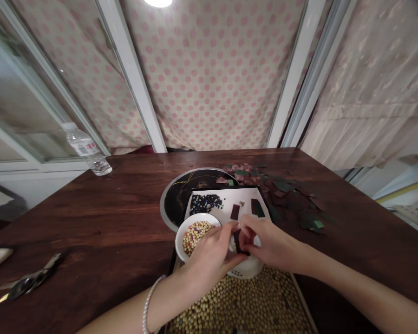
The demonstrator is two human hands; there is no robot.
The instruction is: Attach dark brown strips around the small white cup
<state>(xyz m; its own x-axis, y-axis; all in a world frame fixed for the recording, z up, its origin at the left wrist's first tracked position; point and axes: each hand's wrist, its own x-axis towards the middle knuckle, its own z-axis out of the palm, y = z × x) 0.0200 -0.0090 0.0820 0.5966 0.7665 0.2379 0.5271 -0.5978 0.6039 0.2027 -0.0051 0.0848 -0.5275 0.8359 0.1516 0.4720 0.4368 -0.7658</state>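
My left hand (pixel 209 250) and my right hand (pixel 268 243) meet above a white dish (pixel 247 270), their fingers pinching a dark strip of paper or card (pixel 237 242). My left hand sits just right of a white bowl (pixel 179 242) of soybeans with some coloured beads. Behind my fingers lies a white card (pixel 226 198) on a black-edged board, bearing a patch of dark beads (pixel 205 204) and dark strips. Below my hands, a tray of soybeans (pixel 240 301) fills the near edge. A white beaded bracelet (pixel 146 306) circles my left wrist.
The dark wooden table (pixel 90 218) holds a round black plate (pixel 181 197) and scattered dark, green and pinkish paper scraps (pixel 282 195) to the right. A plastic water bottle (pixel 87 150) stands at the far left corner. A metal tool (pixel 31 283) lies at the left.
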